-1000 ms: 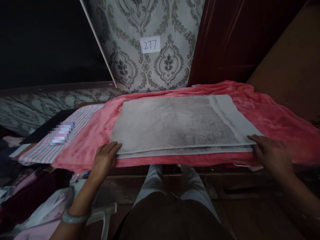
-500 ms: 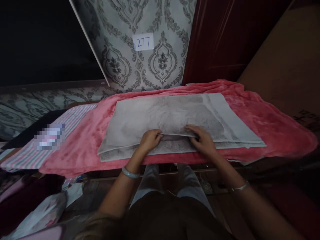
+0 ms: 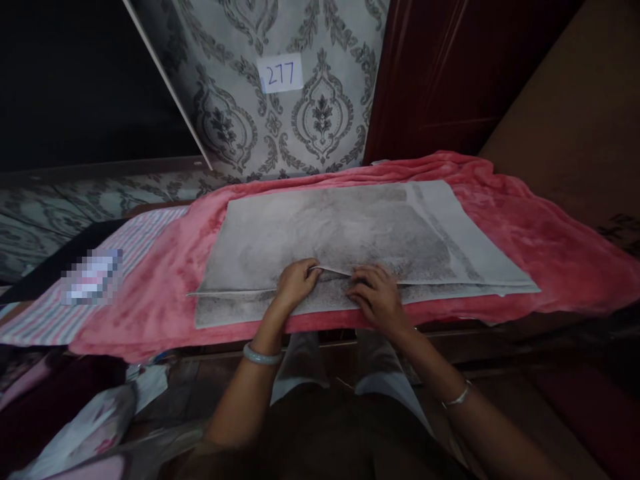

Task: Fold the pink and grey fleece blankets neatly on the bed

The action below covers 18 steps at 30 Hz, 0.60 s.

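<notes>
A large grey-white sheet [image 3: 345,230] with dark smudges lies doubled over on the red plush blanket [image 3: 145,293]. Whether it is cloth or paper I cannot tell. Its upper layer stops short of the lower layer's near edge [image 3: 235,312]. My left hand [image 3: 296,283] is closed, pinching the upper layer's near edge between thumb and fingers. Just to its right, my right hand [image 3: 376,293] has its fingers bent over that same edge, thumb side low. Between the hands the edge is slightly raised.
A striped cloth [image 3: 147,237] and a blurred item [image 3: 93,277] lie left. Behind stand a dark screen [image 3: 90,80], patterned wallpaper with a "277" card [image 3: 280,73], and a dark red door [image 3: 440,73]. A cardboard surface [image 3: 575,100] rises at right. Bags [image 3: 87,427] lie lower left.
My right hand has moved left along the edge, closer to my left hand. The left part of the upper layer's edge now shows more of the lower layer. The view has shifted slightly.
</notes>
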Motion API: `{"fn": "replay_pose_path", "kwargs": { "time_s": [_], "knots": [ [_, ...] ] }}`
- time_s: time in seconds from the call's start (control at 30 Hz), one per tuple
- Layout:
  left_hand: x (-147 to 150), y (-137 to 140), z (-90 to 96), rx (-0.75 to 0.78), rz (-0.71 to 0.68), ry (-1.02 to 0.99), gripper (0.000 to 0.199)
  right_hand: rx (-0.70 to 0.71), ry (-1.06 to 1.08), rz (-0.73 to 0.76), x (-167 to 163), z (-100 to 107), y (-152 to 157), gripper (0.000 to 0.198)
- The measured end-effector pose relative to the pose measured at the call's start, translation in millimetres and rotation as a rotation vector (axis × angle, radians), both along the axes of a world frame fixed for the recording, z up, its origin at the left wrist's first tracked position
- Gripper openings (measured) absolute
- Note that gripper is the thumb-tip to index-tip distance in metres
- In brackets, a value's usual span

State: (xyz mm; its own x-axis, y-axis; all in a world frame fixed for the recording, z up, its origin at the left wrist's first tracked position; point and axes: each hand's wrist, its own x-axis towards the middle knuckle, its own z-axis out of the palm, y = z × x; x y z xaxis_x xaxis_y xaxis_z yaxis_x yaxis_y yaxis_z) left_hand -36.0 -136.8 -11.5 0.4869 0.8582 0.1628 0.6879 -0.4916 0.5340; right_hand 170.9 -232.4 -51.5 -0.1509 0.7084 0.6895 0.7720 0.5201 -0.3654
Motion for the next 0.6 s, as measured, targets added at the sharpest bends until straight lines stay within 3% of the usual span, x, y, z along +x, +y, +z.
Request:
{"fn": "replay_pose_path", "kwargs": {
  "time_s": [0.2, 0.6],
  "knots": [
    [-0.4, -3.4, -1.7, 0.023, 0.013, 0.008, 0.023, -0.104, 0.289, 0.027, -0.2, -1.7, 0.5, 0.019],
    [0.8, -6.7, -0.3, 0.051, 0.028, 0.053, 0.023, -0.163, 0.284, 0.035, -7.4, 0.8, -2.1, 0.015]
  ]
}}
